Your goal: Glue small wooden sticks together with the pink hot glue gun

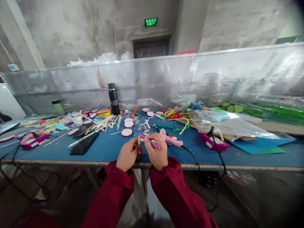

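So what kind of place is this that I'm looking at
Probably a craft workshop or small assembly bench in a bare concrete building. The blue table is strewn with wooden sticks and round red-rimmed discs, a pink glue gun lies plugged in, and a perforated metal screen divides the workstations.

Three pink glue guns (pixel 169 139), two hands (pixel 128 154), one black flask (pixel 114 98), one green cup (pixel 58 107)

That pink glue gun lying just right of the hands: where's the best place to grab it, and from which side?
Take the glue gun by its handle, the thick part at its right end where the black cord leaves, coming from above and the near side with the right hand. It lies flat on the table with its nozzle end towards the hands, so keep clear of that end.
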Demonstrator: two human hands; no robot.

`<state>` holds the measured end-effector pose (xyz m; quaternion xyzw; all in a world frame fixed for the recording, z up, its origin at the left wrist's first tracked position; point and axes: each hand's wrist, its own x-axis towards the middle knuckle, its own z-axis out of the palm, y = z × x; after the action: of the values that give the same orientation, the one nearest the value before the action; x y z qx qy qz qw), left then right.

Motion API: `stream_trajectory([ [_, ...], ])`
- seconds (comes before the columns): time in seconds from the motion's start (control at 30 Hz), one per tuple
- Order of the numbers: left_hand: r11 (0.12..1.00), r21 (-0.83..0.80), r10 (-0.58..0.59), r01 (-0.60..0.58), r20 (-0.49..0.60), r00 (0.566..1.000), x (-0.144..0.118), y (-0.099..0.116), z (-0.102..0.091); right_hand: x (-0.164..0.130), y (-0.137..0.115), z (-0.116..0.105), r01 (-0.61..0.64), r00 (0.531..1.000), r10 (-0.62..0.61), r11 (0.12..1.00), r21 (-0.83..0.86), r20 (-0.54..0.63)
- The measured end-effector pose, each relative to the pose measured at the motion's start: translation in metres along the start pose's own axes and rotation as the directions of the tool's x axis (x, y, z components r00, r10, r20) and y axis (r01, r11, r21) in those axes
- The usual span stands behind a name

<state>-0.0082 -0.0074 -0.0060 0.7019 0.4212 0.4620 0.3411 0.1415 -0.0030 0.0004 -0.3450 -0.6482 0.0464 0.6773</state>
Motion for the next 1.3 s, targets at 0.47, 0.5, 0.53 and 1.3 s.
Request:
stream_trajectory([
  [0.47, 0.999, 0.042, 0.009, -0.009, 0.006, 1.0, -0.0003, 0.0014, -0.0004, -0.0002, -0.0027, -0.0009, -0.022, 1.0, 0.022, 1.0, 0.005, 0.0],
  [0.5, 0.999, 0.039, 0.006, -0.006, 0.007, 1.0, -0.0003, 0.0015, -0.0005, -0.0002, -0.0027, -0.001, -0.027, 1.0, 0.027, 1.0, 0.01, -0.005],
  [0.53, 0.999, 0.036, 0.002, -0.002, 0.006, 1.0, -0.0003, 0.0017, -0.0005, -0.0001, -0.0027, -0.001, -0.03, 1.0, 0.03, 0.999, 0.012, -0.008],
  [1.3, 1.0, 0.03, 0.003, -0.003, -0.005, 1.0, -0.0002, -0.0001, -0.0008, -0.0003, -0.0017, -0.0005, -0.019, 1.0, 0.019, 1.0, -0.01, -0.021],
])
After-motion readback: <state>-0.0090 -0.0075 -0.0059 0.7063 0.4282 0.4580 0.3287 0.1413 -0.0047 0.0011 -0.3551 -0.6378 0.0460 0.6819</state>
